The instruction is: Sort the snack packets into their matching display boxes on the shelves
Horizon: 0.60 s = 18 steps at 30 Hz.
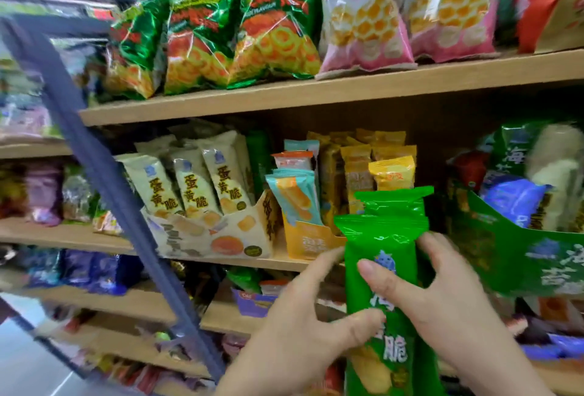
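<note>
Wooden shelves (284, 101) fill our view. At 6 o'clock we hold what look like two green packets (379, 237), the left hand (300, 332) and right hand (448, 301) each with a grip curled round them, thumbs on the front. We should square them upright, then slide them into the green display box (518, 247) at 4 o'clock. Three cream packets (189, 180) stand at 9 o'clock.

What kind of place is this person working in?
Probably a snack aisle in a small shop: wooden shelves lined with bagged snacks, a cream display box of upright packets, with the left hand and right hand holding green packets.
</note>
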Tool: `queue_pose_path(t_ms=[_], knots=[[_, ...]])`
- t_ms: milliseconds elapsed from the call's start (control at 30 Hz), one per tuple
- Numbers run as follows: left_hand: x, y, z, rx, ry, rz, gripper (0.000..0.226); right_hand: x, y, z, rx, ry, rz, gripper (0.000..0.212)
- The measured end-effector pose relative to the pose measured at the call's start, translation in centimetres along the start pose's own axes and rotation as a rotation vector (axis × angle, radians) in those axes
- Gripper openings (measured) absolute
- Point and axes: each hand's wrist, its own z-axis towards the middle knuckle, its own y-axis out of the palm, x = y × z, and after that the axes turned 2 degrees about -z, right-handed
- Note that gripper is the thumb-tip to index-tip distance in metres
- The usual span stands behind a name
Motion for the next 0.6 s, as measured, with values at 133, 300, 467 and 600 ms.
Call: queue_pose_path(t_ms=[133, 300, 467, 600], knots=[[-0.3, -7.0, 0.9, 0.34, 0.172, 0.256, 0.018, -1.5, 3.0, 0.7, -0.069, 0.057, 0.101, 0.047], [-3.2, -15.9, 4.5, 0.509, 0.197, 1.069, 0.031, -3.1, 6.8, 1.1, -0.09, 0.064, 0.172, 0.07], [-5.8, -19.4, 4.9, 0.224, -0.019, 1.343, 0.034, -5.1, 10.3, 1.1, -0.201, 0.011, 0.16, 0.068], [-6.3, -21.3, 3.4, 0.229, 0.211, 1.203, 0.015, -4.9, 12.3, 1.9, -0.232, 0.004, 0.08, 0.055]])
